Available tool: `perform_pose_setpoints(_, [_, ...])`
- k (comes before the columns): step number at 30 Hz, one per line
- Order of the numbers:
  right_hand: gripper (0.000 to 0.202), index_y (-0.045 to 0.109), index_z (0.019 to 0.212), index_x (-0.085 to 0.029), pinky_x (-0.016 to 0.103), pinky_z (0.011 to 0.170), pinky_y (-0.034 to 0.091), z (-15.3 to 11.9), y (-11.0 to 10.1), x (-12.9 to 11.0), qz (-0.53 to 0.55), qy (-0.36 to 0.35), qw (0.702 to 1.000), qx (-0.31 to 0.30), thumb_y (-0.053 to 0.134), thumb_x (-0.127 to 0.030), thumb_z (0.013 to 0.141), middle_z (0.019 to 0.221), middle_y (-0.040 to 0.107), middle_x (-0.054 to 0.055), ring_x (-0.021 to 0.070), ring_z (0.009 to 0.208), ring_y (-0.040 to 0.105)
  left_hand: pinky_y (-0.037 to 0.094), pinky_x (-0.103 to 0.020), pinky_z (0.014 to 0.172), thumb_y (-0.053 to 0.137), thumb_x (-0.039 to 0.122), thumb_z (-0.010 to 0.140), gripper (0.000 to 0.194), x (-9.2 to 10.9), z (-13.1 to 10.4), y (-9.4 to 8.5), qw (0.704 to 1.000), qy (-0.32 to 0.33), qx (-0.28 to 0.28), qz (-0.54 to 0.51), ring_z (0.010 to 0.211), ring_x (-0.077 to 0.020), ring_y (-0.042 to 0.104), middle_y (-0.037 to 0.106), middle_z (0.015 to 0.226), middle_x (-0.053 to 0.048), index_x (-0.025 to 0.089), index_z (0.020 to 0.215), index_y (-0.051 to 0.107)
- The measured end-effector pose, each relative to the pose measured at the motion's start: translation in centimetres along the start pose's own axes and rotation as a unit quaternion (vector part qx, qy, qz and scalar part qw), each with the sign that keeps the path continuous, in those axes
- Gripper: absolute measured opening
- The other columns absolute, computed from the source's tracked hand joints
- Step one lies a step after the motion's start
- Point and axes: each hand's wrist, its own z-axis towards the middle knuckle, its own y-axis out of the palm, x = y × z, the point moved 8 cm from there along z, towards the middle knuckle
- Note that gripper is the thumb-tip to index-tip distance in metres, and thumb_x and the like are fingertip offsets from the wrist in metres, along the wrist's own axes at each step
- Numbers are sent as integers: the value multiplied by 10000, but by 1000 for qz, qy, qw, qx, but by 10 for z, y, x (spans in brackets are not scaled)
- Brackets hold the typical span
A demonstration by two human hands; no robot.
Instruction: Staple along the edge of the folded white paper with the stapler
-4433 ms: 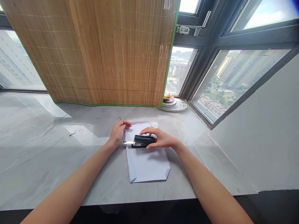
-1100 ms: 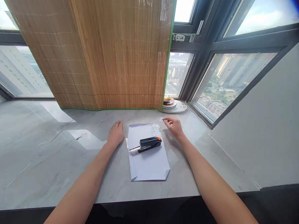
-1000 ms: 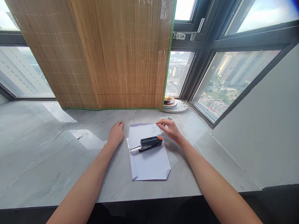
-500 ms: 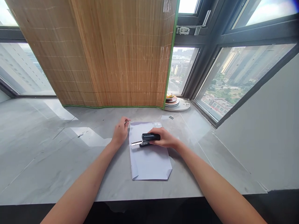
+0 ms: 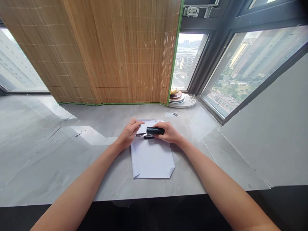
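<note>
In my right hand [image 5: 169, 133] is a black stapler [image 5: 154, 130], held sideways over the sheets of white paper [image 5: 151, 160]. Its top is raised, and the silvery staple channel [image 5: 141, 135] sticks out to the left. My left hand [image 5: 128, 134] is closed in a pinch just beside that channel, thumb and forefinger together. Between those fingertips a small grey piece shows, which looks like a strip of staples [image 5: 140, 126]; the fingers cover most of it. The paper lies flat on the counter, with both near corners folded.
Two small staple strips [image 5: 175, 114] lie on the grey marble counter [image 5: 72, 166] beyond the paper. A stack of plates [image 5: 177, 97] stands in the window corner. A bamboo blind [image 5: 120, 57] hangs down at the back. Small dark scraps [image 5: 78, 134] lie on the left.
My left hand has moved right, from beside the paper to the stapler's channel. The stapler stays in my right hand over the paper. The view has tilted down.
</note>
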Motion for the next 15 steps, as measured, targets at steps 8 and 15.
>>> perform_pose_setpoints(8, [263,769,1010,-208,316,776,487,0,-2,-1,24,0,1000,14,781,-180,749,938,760,32,203,834,674,518,-360,857,551,279,1036,190,-3,2,-1,998,-8,-19,53,918,-214,632,715,984,-62,227,1076,729])
perform_pose_setpoints(15, [264,782,1000,-215,332,806,510,1,-7,1,21,15,998,51,779,-177,739,931,770,32,207,825,687,495,-367,846,497,218,1028,147,-1,-1,15,990,-15,-69,122,934,-234,590,651,1001,-82,200,1022,643])
